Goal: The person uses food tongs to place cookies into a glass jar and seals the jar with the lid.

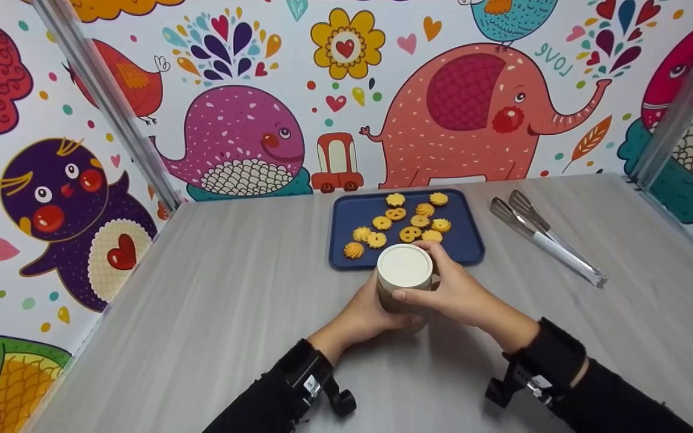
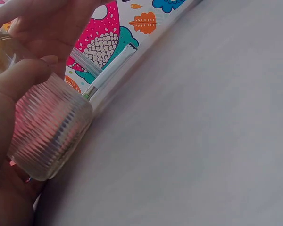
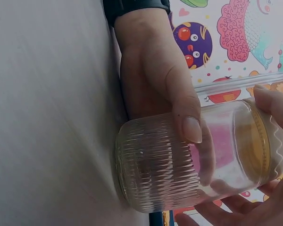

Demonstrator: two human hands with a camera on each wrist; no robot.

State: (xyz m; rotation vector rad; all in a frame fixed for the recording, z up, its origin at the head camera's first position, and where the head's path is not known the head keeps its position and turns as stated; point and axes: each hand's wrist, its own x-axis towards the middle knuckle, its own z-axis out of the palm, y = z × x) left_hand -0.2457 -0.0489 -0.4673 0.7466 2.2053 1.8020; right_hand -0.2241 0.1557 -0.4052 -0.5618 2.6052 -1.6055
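Note:
A clear glass jar [image 3: 155, 165] with a ribbed lower body and a cream lid [image 1: 405, 266] stands upright before me, in front of the tray. My left hand [image 1: 361, 316] grips the jar's body from the left, its thumb across the near side. Around the lid curl the thumb and fingers of my right hand [image 1: 458, 294]. The lid sits on the jar's mouth; whether it is loose cannot be told. Through the glass, the right wrist view shows the wall's colours and parts of my left fingers.
Behind the jar lies a dark blue tray [image 1: 346, 213] with several cookies [image 1: 381, 223] of different shapes. Metal tongs [image 1: 563, 252] lie on the grey table [image 1: 232, 288] to the tray's right. Patterned walls [image 1: 346, 78] bound the table at the back and sides.

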